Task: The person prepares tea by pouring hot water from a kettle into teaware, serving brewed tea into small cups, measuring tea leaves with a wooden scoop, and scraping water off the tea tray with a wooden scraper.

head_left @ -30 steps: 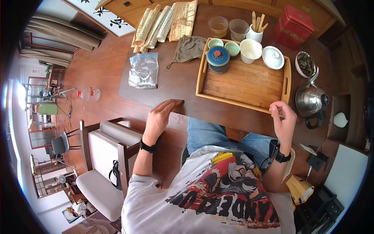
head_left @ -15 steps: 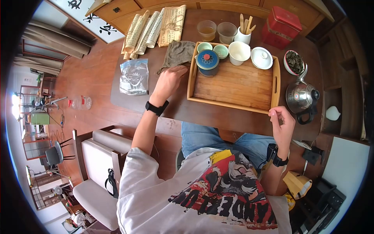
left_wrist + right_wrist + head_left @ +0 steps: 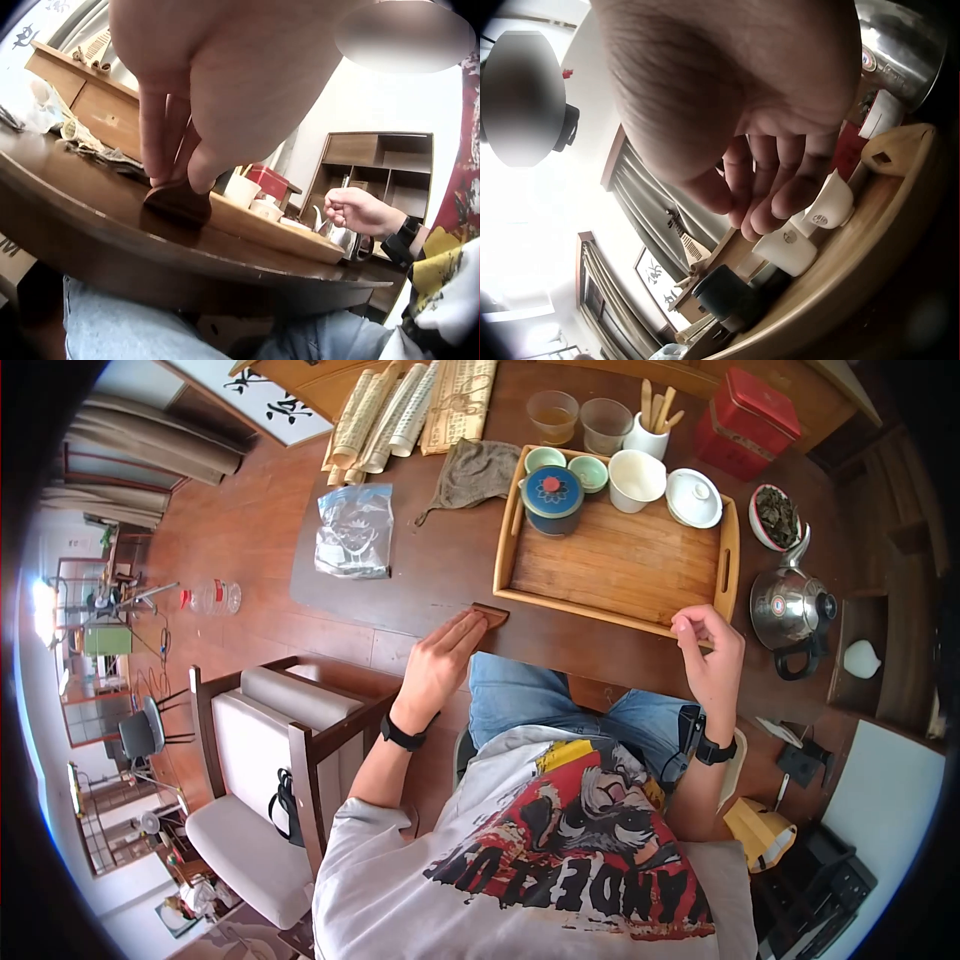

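My left hand (image 3: 436,668) pinches a small dark brown piece (image 3: 178,204) between thumb and straightened fingers. It has a curved edge and stands on the table (image 3: 400,615) near the front edge, left of the wooden tray (image 3: 600,612). At the tray's front right corner is my right hand (image 3: 712,655), fingers loosely curled and holding nothing. On the tray stand a dark blue lidded pot (image 3: 552,505), pale green cups (image 3: 588,473), a white cup (image 3: 637,482) and a white lidded bowl (image 3: 694,500).
A steel kettle (image 3: 790,610) and a bowl of dark leaves (image 3: 775,518) stand to the right. Behind are a red tin (image 3: 745,422), clear cups (image 3: 606,428) and a utensil holder (image 3: 650,435). A grey cloth (image 3: 470,475), plastic bag (image 3: 355,532) and paper rolls (image 3: 385,420) lie left.
My left hand with the brown piece went forward over the table to beside the grey cloth, then came back to the front edge. The right hand stays by the tray corner.
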`<action>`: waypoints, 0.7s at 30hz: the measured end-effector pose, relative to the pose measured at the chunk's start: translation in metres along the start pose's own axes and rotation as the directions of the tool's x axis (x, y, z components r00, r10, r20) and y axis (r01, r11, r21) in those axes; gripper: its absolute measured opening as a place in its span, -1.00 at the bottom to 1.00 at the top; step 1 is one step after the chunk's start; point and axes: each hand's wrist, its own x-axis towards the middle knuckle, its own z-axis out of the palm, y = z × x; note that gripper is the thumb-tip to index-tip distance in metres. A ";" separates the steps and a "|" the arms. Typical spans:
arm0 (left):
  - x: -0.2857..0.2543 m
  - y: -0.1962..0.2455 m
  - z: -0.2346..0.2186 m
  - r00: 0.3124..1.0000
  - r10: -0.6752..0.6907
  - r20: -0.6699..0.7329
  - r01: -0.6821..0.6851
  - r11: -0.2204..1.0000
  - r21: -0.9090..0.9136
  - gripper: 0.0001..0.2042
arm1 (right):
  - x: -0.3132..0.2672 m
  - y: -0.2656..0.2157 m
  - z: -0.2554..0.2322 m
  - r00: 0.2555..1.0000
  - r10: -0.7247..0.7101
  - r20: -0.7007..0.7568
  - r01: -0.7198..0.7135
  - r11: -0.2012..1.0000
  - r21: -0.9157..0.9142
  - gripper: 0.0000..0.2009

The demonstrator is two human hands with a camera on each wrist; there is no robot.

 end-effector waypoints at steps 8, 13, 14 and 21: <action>0.034 -0.037 -0.022 0.958 -0.170 -0.231 0.180 0.983 0.023 -0.79 | 0.015 -0.040 0.026 0.985 -0.129 0.112 0.131 0.991 -0.009 -0.94; 0.069 -0.043 -0.013 0.984 -0.097 -0.152 0.102 0.995 0.022 -0.75 | 0.020 -0.057 0.044 0.961 -0.167 0.221 0.170 0.985 0.008 -0.95; 0.070 -0.045 -0.006 0.987 -0.077 -0.138 0.081 0.996 0.021 -0.73 | 0.019 -0.059 0.046 0.961 -0.168 0.220 0.171 0.985 0.004 -0.95; 0.026 -0.018 -0.002 0.992 -0.094 -0.090 0.095 0.995 0.010 -0.58 | 0.009 -0.047 0.042 0.963 -0.099 0.251 0.096 0.995 0.023 -0.93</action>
